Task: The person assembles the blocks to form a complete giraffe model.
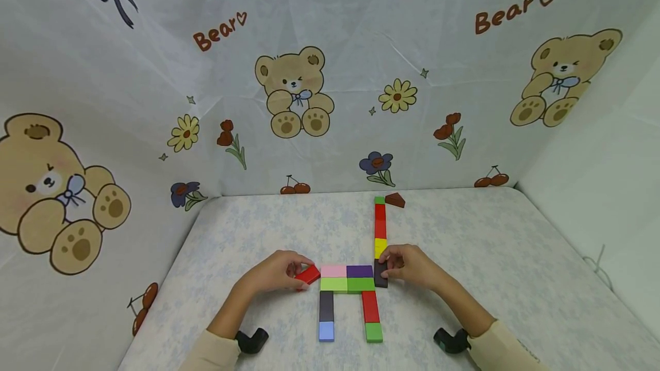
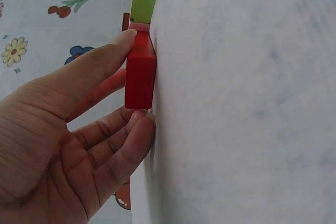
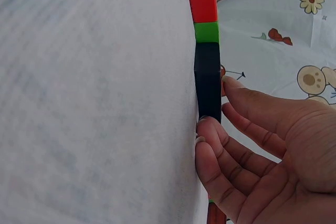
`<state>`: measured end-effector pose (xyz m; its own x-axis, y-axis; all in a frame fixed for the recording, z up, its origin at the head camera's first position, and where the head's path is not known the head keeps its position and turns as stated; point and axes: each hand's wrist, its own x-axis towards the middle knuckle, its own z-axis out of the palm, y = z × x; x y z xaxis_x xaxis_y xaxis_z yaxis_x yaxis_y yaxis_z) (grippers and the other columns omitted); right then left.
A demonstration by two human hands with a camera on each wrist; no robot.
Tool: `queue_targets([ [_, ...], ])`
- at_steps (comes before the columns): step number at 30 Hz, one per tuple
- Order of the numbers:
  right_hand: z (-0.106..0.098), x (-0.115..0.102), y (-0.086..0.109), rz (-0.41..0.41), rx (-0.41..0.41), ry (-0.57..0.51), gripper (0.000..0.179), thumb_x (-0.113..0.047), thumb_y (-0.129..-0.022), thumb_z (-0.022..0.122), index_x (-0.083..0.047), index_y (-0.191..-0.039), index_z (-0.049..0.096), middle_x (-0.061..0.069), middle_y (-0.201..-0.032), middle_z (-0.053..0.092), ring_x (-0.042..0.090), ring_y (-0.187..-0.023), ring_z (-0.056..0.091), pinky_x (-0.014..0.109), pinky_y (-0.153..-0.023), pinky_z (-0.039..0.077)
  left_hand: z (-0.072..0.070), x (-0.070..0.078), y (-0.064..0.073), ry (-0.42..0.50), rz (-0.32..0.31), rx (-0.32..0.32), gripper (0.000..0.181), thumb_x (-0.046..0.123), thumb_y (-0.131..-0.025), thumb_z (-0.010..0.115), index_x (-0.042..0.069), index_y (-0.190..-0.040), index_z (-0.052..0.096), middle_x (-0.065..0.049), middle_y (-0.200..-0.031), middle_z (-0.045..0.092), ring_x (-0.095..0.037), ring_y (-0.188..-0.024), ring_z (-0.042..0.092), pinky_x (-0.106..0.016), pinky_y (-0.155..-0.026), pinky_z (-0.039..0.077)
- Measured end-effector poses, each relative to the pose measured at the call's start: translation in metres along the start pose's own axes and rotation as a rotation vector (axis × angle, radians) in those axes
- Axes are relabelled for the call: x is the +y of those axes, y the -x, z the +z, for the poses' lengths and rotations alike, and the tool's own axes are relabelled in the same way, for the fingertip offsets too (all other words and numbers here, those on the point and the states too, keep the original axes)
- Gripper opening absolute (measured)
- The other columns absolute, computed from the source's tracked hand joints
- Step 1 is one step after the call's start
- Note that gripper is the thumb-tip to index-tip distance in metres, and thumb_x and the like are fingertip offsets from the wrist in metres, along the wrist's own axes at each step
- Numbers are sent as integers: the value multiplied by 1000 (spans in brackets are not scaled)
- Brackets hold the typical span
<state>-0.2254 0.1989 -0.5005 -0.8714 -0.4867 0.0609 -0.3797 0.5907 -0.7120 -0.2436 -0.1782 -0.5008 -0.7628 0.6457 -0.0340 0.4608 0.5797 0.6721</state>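
Observation:
Between the thumb and fingers of my left hand (image 1: 275, 272) a red block (image 1: 309, 274) is pinched, lying slanted at the left end of the block figure. Its plain red side (image 2: 140, 74) fills the middle of the left wrist view. My right hand (image 1: 409, 265) holds a black block (image 1: 380, 279) by its edges, thumb on one side and fingertips at its far end. That block stands beside a purple block (image 1: 359, 271) and a green block (image 1: 360, 284), below a yellow block (image 1: 380, 247). A pink block (image 1: 333, 271) and a light green block (image 1: 333, 284) lie nearest the red one.
Two legs run toward me: a dark block (image 1: 326, 306) with a blue block (image 1: 326, 331), and a red block (image 1: 370, 306) with a green block (image 1: 373, 332). Red blocks (image 1: 380, 221) continue the column away from me, where a brown block (image 1: 395, 200) lies by the top.

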Motion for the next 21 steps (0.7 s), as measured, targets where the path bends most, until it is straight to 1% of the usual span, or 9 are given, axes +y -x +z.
queue_targets([
  [9, 1, 1, 0, -23, 1, 10, 22, -10, -85, 83, -5, -102, 69, -1, -77, 60, 13, -68, 55, 24, -60, 48, 1, -1, 1, -50, 34, 25, 41, 19, -87, 82, 11, -126, 72, 0, -95, 64, -17, -81, 58, -26, -69, 48],
  [13, 0, 1, 0, -28, 1, 9, 22, -10, -85, 82, -6, -102, 69, -1, -78, 60, 14, -68, 55, 24, -60, 48, 1, -1, 2, -58, 37, 37, 39, 16, -88, 81, 11, -125, 73, -1, -98, 64, -19, -85, 59, -27, -71, 49],
  [21, 0, 1, 1, -48, 8, -4, 22, -10, -85, 82, -4, -102, 69, -1, -77, 61, 12, -67, 54, 24, -59, 48, 0, -3, 1, -71, 50, 39, 38, 15, -88, 81, 11, -125, 73, 2, -101, 64, -16, -88, 58, -27, -73, 49],
])
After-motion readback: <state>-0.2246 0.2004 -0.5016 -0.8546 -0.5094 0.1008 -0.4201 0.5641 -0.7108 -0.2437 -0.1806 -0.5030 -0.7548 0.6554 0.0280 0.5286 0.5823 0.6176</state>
